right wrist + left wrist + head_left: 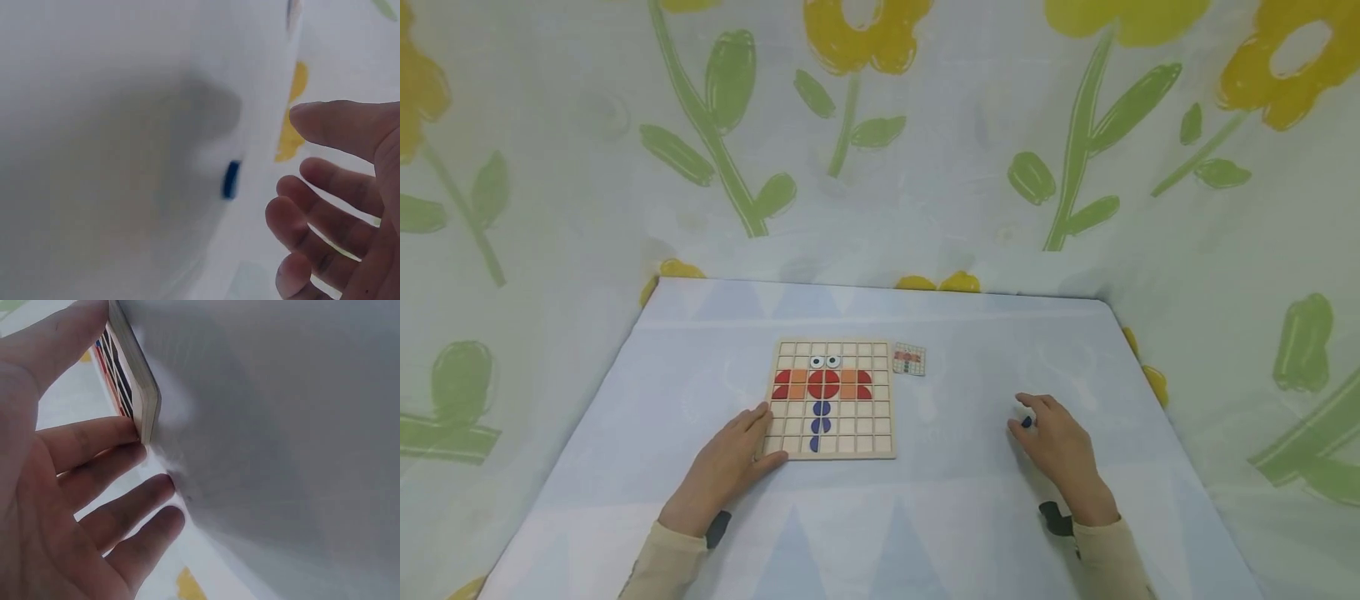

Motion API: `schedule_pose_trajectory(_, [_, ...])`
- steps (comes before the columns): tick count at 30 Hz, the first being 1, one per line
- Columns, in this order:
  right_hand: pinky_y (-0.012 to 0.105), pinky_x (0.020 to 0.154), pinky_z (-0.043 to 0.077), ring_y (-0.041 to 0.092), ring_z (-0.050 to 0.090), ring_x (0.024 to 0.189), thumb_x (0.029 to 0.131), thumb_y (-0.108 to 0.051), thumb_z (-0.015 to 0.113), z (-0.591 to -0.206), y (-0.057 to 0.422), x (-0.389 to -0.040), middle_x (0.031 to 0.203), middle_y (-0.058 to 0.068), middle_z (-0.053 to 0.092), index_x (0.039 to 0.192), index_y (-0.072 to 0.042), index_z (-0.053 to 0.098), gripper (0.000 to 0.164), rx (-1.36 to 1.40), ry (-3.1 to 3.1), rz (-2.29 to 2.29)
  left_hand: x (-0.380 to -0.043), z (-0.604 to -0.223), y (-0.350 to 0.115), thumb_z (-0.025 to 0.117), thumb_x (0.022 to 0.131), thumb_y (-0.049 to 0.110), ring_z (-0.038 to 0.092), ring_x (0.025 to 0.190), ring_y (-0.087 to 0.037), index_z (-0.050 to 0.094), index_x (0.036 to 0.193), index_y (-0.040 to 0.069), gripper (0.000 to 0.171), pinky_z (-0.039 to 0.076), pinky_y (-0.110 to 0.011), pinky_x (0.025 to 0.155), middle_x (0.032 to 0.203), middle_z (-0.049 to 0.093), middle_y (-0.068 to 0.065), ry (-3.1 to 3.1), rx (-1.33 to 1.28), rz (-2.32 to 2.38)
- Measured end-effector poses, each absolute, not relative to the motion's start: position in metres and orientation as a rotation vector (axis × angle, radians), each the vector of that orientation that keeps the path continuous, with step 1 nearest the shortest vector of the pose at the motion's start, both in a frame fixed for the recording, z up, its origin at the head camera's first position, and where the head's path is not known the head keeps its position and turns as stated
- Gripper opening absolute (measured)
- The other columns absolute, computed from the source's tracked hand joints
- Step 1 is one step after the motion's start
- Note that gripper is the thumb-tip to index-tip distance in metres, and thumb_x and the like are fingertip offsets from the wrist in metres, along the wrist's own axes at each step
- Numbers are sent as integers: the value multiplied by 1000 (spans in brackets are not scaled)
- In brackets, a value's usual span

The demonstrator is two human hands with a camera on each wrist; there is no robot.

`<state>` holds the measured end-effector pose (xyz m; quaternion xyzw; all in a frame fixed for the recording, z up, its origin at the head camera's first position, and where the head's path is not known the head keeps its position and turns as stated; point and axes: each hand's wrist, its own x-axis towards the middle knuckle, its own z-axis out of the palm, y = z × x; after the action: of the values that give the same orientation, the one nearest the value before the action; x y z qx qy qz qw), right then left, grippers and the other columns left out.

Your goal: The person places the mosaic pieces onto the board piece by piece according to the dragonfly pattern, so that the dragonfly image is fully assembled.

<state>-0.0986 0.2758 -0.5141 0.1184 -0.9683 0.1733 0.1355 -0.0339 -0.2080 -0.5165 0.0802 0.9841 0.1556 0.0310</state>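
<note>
My left hand (726, 462) rests at the near left corner of a wooden grid board (876, 442), thumb on the near edge and fingertips along the left edge. In the left wrist view those fingers (94, 440) are nearly straight against the rim. Red rounded pieces (823, 384), orange squares (848, 384), two eye pieces (832, 362) and several blue rounded pieces (822, 408) lie in the grid. Off to the right, my right hand (1060, 442) hovers with spread, loosely bent fingers over a small blue piece (231, 180) on the table, apart from it in the right wrist view.
A small pattern card (910, 358) showing a similar figure lies beside the board's far right corner. The pale table cover (955, 517) stretches between the hands. Flower-printed cloth (925, 192) hangs behind and at both sides of the table.
</note>
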Motion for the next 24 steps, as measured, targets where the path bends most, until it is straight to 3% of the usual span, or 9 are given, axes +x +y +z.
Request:
schedule_pose_trajectory(6, [54,65,60,40,66,97,85,-22,80,-518,292,-94,113,22,68,124,1,67,47,254,-2832,465,-34,-518,-210,76,90,44,37,143,-43,44,149,-5,83,36,-56,116,158,39,-20,2988,218,563])
schedule_pose_trajectory(12, [49,63,60,36,69,89,85,-22,81,-521,296,-96,108,19,70,114,0,72,38,252,-2890,484,-32,-522,-213,76,90,45,38,142,-43,44,150,-4,83,36,-57,116,158,39,-20,3010,224,599])
schedule_pose_trajectory(17, [52,69,60,40,69,94,87,-21,80,-519,297,-100,110,20,70,109,-2,75,30,218,-2981,512,-31,-526,-216,75,90,47,38,143,-42,44,151,-3,84,36,-55,116,158,39,-18,3022,231,608])
schedule_pose_trajectory(24, [48,60,60,38,69,89,87,-23,81,-515,296,-105,105,18,71,110,-3,76,30,205,-3028,511,-32,-526,-216,75,90,47,39,142,-42,46,149,-3,83,38,-56,115,158,40,-18,3009,234,624])
